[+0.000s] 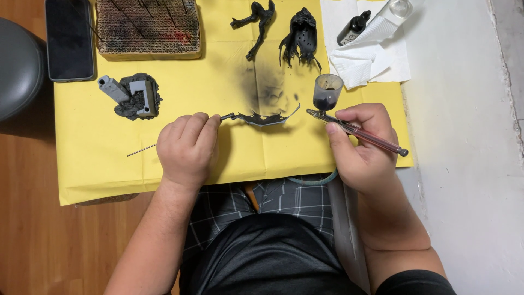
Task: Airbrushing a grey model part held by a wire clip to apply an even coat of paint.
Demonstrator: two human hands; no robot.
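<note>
The yellow paper sheet (109,158) is matt, creased and stained with black spray. The airbrush (355,131) has a glossy clear pink body and shiny metal tip. The curved blade part (267,117) looks matt black, the cardboard block (147,27) rough.

Bare forearms, no watch or rings. Black shirt with a short sleeve (415,284), grey plaid shorts (284,202) underneath.

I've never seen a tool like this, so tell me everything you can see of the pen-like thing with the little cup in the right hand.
The airbrush is a slim, pen-shaped tool with a translucent reddish barrel and a dark end cap. An open cup, blackened with paint, stands upright near its metal nose. The right hand holds it like a pen, slanted, nose toward the thin black curved piece over the yellow paper.
</note>
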